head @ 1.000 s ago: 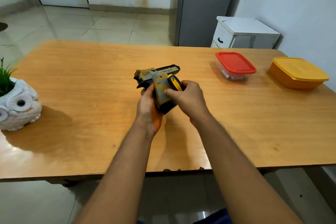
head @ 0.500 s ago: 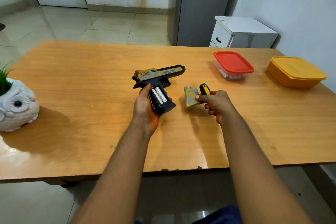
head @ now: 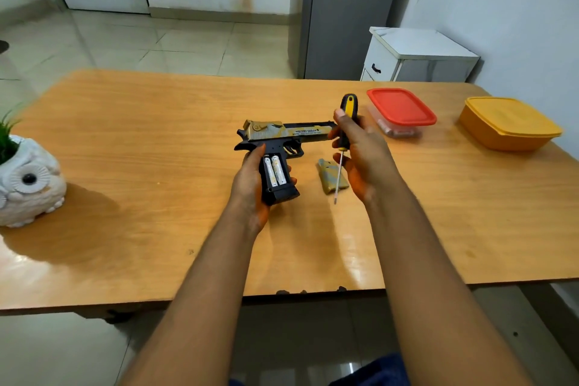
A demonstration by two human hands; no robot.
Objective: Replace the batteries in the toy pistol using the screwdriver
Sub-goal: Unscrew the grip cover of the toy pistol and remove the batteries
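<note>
Cover [head: 332,177] now on table; right fingers [head: 340,114] grip screwdriver [head: 347,122], left fingers [head: 250,160] grip pistol [head: 275,147].

Both your bare forearms reach forward from the bottom of the view, side by side over the desk [head: 125,141]. Your left hand [head: 250,182] is turned palm up, fingers curled round the grip of the toy pistol [head: 275,147]. Your right hand [head: 360,153] is raised just beside it, thumb and fingers closed on the screwdriver [head: 344,131], its tip pointing down toward you.
</note>
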